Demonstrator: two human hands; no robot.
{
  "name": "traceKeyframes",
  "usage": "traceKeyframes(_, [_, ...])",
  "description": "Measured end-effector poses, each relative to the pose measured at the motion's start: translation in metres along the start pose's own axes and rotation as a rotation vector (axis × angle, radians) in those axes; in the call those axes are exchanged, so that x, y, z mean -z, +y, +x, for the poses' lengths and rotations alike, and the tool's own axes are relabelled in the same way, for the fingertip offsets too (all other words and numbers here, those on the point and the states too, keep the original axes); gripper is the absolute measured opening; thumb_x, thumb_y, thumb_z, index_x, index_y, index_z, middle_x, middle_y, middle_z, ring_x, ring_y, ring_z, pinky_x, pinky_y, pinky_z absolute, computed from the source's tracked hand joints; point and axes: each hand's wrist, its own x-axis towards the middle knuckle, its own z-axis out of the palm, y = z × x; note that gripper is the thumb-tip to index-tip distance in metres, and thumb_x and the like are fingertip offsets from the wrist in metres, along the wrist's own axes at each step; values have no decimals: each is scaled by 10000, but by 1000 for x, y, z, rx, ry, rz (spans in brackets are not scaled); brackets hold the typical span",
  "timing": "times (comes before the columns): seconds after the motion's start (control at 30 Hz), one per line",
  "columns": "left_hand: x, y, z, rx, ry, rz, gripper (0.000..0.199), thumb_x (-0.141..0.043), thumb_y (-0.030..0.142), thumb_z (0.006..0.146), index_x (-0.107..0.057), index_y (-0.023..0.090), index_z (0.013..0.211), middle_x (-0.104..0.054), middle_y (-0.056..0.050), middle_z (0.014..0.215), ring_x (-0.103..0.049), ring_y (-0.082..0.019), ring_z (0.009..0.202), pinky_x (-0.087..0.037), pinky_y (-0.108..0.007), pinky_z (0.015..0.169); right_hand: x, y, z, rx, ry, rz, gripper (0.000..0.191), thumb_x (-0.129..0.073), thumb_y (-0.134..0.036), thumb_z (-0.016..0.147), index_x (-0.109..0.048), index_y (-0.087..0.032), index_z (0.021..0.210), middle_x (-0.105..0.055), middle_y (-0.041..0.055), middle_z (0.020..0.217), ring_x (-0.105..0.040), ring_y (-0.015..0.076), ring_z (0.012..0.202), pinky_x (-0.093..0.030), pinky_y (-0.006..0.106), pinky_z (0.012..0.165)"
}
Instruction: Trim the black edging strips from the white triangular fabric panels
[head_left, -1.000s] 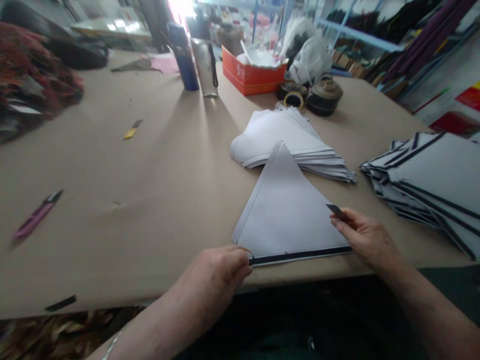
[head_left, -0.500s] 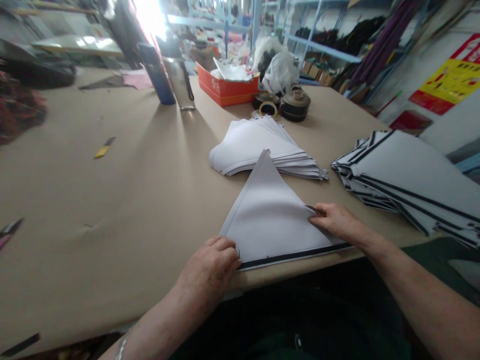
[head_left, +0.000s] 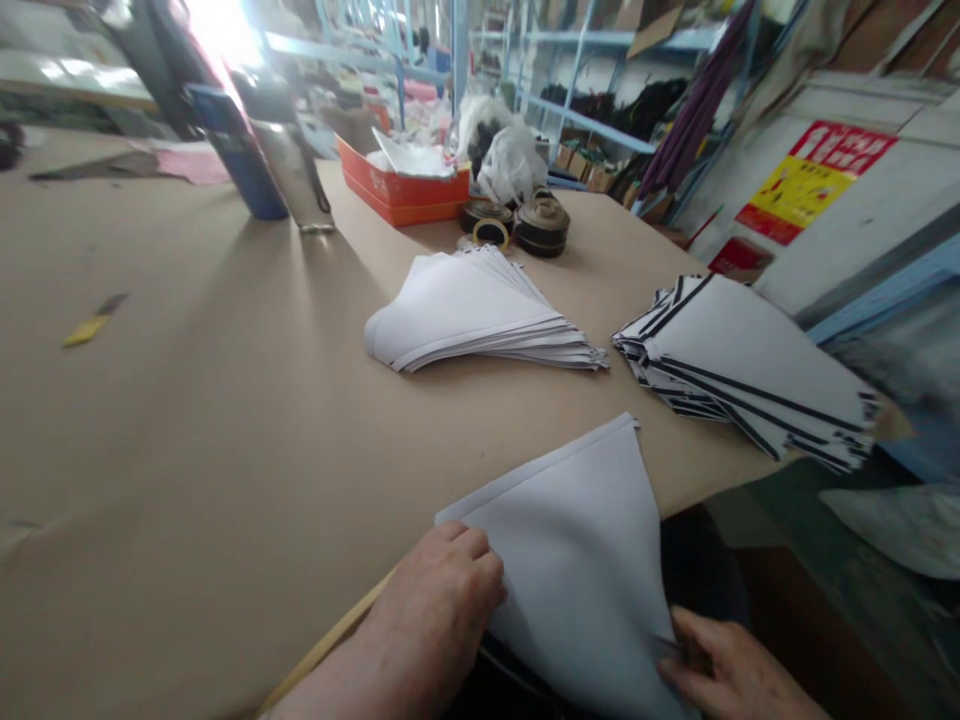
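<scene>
A pale grey triangular panel [head_left: 577, 540] lies over the table's front edge, its lower part hanging off toward me. My left hand [head_left: 450, 590] is closed on the panel's left corner. At the panel's right edge, my right hand [head_left: 720, 660] pinches it, and a small dark tool [head_left: 669, 645] shows between the fingers, too blurred to name. Beyond the panel is a fanned stack of plain pale panels [head_left: 472, 310]. A second stack, panels edged with black strips [head_left: 750, 360], lies at the right side of the table.
A yellow cutter [head_left: 88, 330] lies on the brown table [head_left: 225, 450] at left. Toward the back stand a blue cylinder [head_left: 244, 160], a metal flask [head_left: 292, 165], an orange box [head_left: 401, 195] and dark rolls of strap [head_left: 541, 225].
The panel has turned clockwise and come nearer me, its black-edged side now mostly out of sight. My right hand has moved down and toward me with its edge. The view has shifted right.
</scene>
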Motion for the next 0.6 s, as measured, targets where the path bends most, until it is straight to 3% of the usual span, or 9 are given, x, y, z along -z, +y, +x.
traceKeyframes(0.13, [2,0,4,-6,-8,-32,250,-468,132,886,-617,176,691,-662,-35,814,-568,-176,761,-433,-299,711,27,-5,7,-23,27,-44,275,-584,-411,791,-507,-188,649,-491,-27,577,-444,132,558,-280,257,533])
traceKeyframes(0.23, [1,-3,3,-4,24,-67,233,-472,127,872,-610,179,692,-651,-26,805,-559,-169,749,-424,-288,703,56,-33,23,45,163,-52,298,-562,-435,823,-503,-193,659,-484,-22,591,-448,141,589,-304,258,557])
traceKeyframes(0.3, [-1,-2,1,12,35,-106,242,-475,148,872,-603,174,668,-644,-30,780,-557,-168,736,-418,-283,691,67,-61,36,146,187,-41,248,-543,-397,846,-535,-195,702,-492,-21,615,-454,143,605,-311,260,572])
traceKeyframes(0.47, [6,12,-8,69,200,-562,168,-515,174,841,-591,177,691,-593,15,688,-509,-106,633,-382,-211,600,53,-123,57,350,59,209,200,-527,-374,881,-605,-195,926,-447,-35,622,-413,127,585,-320,255,570])
traceKeyframes(0.6, [17,23,-16,78,361,-795,139,-521,200,844,-602,182,732,-565,28,661,-481,-97,622,-387,-199,594,31,-154,60,419,-124,516,215,-585,-402,859,-620,-199,920,-485,-25,700,-417,118,647,-334,242,607])
